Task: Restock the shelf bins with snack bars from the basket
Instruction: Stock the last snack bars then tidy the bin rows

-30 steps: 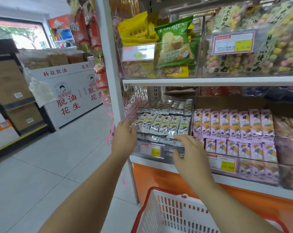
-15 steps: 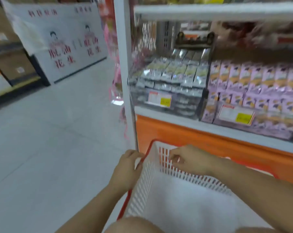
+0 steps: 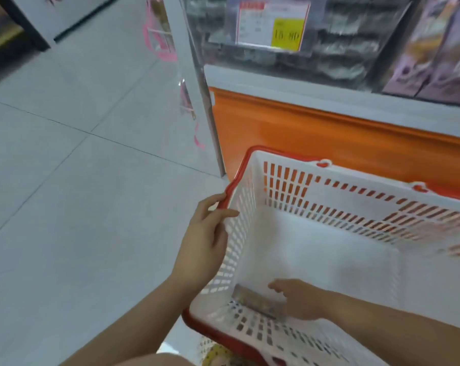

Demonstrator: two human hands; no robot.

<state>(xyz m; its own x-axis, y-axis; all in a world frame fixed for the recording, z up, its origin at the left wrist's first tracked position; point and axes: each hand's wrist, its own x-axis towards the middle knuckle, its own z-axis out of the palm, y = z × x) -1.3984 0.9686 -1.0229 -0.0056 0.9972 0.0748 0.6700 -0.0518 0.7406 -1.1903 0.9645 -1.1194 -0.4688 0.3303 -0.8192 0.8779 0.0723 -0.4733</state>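
Note:
A white basket (image 3: 329, 180) with a red rim stands on the floor in front of the shelf. My left hand (image 3: 205, 241) grips its left rim, thumb inside and fingers outside. My right hand (image 3: 300, 299) reaches down to the basket's floor near the close wall. There it pinches the right end of a silvery snack bar (image 3: 252, 299) between thumb and fingers; the hand is blurred. The rest of the basket floor shows no other bars. Above, a clear shelf bin (image 3: 316, 59) holds silvery bars behind a price tag (image 3: 272, 27).
Purple snack packs (image 3: 435, 48) fill the bin to the right. An orange base panel (image 3: 329, 133) runs under the shelf, and a white upright post (image 3: 197, 83) stands at its left end. Grey floor tiles (image 3: 65, 180) stretch to the left. Something yellow (image 3: 217, 353) lies under the basket.
Both hands left the shelf bin and came down to the basket. The view tilted down. My right hand went from the far rim to the basket floor, onto the bar.

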